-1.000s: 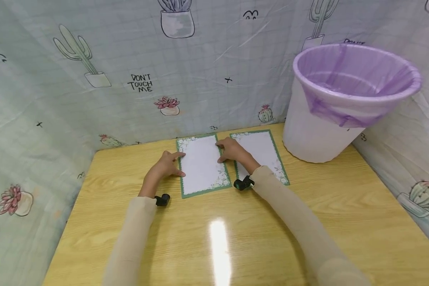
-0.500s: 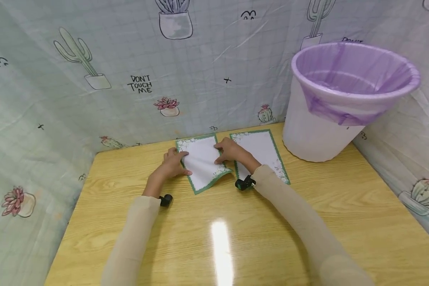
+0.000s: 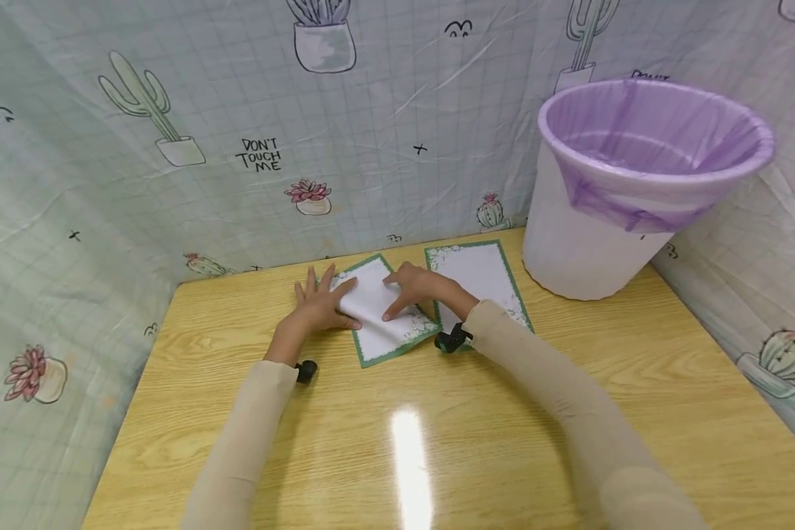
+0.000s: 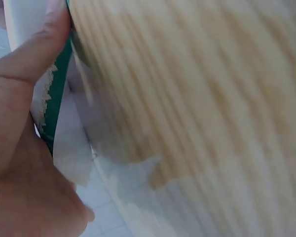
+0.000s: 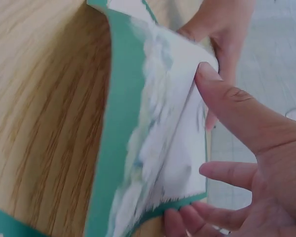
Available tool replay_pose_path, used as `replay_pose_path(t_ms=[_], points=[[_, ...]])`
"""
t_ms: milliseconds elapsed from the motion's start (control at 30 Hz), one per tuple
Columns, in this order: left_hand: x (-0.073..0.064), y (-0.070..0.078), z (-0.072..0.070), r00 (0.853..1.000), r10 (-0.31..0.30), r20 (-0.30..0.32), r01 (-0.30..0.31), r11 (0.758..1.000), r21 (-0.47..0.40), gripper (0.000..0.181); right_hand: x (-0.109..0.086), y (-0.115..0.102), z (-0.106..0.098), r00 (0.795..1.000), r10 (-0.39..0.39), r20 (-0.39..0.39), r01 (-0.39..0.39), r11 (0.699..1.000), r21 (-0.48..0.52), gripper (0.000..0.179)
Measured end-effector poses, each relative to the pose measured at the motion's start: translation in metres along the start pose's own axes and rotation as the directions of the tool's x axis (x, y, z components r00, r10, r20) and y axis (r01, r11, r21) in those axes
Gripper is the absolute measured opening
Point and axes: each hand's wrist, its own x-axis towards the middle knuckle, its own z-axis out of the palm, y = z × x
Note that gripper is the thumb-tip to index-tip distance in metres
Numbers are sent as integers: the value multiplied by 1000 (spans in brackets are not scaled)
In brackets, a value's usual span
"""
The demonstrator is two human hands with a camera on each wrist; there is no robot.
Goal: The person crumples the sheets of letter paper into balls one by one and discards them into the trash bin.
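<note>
A white sheet of paper (image 3: pixel 386 340) with a green, flower-patterned border sits turned askew on the table, bent and raised along part of its edge. My left hand (image 3: pixel 314 308) lies at its left side with the fingers spread, the thumb and forefinger over the paper. From the right, my right hand (image 3: pixel 416 284) presses on the same sheet; in the right wrist view its thumb (image 5: pixel 232 96) touches the curved surface while other fingers reach the border. Beside it a second, matching sheet (image 3: pixel 482 276) lies flat, partly covered by my right wrist.
A white bin (image 3: pixel 573 235) lined with a purple bag stands at the back right of the wooden table (image 3: pixel 331 456). Cactus-print fabric (image 3: pixel 371 132) hangs behind and along both sides.
The left sheet, flat before, has buckled and turned askew. My left hand has shifted right and spread its fingers; my right hand has moved left and further onto the sheet.
</note>
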Motion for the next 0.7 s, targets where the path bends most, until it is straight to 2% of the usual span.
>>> replay_pose_path(t_ms=[133, 267, 367, 500, 600, 700], points=[[-1, -3, 1, 997, 19, 79, -15, 998, -54, 98, 0, -8, 0, 1000, 20, 17, -19, 998, -52, 95], [-4, -6, 1, 992, 33, 125, -23, 997, -76, 98, 0, -16, -1, 999, 27, 41, -22, 992, -126, 98], [-5, -7, 1, 992, 41, 123, -32, 997, -74, 100, 0, -23, 0, 997, 34, 69, -19, 977, -211, 99], [-6, -2, 2, 990, 42, 136, -30, 996, -85, 104, 3, -30, 7, 997, 56, 46, -40, 954, -297, 100], [-7, 3, 4, 987, 60, 149, -51, 997, -63, 106, 6, -30, 13, 997, 74, -5, -72, 948, -309, 102], [-9, 6, 5, 986, 73, 152, -66, 997, -45, 106, 7, -28, 17, 997, 73, -11, -73, 950, -303, 104]])
